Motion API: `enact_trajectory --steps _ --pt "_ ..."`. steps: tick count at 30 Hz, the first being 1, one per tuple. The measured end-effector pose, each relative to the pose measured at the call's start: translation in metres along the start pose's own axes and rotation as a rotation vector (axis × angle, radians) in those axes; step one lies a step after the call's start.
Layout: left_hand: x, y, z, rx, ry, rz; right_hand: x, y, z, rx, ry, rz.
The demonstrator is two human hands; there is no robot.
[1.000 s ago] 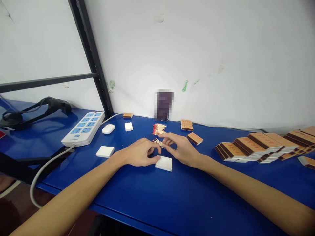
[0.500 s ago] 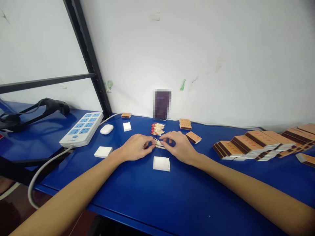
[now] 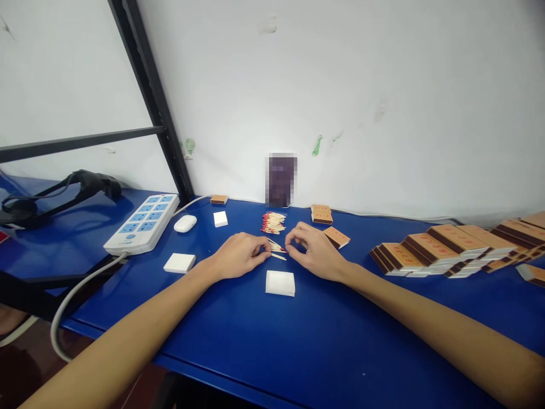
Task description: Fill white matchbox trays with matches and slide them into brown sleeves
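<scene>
I'm likely tidying the loose matches (image 3: 278,250) on the far side of the white box (image 3: 280,283). My left hand (image 3: 240,255) and right hand (image 3: 318,253) curl beside them; can't tell if either pinches. Next needs gentle fingers.

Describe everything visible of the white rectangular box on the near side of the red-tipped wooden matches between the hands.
The white rectangular box looks like thin paperboard, plain, with no print visible. It lies flat on the blue tabletop, long sides running roughly left to right. It sits nearer the person than the left hand and right hand, and neither touches it. Only the tabletop appears to touch it. Whether its upper face is open or closed is unclear.
</scene>
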State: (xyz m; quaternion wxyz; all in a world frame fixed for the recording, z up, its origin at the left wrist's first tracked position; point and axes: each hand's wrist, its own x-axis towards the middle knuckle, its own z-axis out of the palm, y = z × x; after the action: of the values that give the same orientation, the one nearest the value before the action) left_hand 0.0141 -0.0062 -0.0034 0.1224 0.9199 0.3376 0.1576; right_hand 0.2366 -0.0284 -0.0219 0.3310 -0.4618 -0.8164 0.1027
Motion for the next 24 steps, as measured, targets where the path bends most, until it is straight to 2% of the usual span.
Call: enact_trajectory --steps 7,14,20,24 --pt "-0.003 0.001 -0.003 -0.05 -0.032 0.012 0.001 -0.001 -0.003 -0.05 -0.146 0.004" --pt "-0.003 0.003 -0.005 -0.019 -0.02 0.035 0.002 -0.002 -0.026 -0.13 -0.383 -0.041" --pt "-0.002 0.005 -0.005 0.027 -0.003 0.016 0.003 -0.008 -0.037 -0.193 -0.445 0.071" --pt "-0.002 0.003 -0.004 -0.008 -0.004 0.026 0.006 -0.005 -0.045 -0.18 -0.459 -0.011"
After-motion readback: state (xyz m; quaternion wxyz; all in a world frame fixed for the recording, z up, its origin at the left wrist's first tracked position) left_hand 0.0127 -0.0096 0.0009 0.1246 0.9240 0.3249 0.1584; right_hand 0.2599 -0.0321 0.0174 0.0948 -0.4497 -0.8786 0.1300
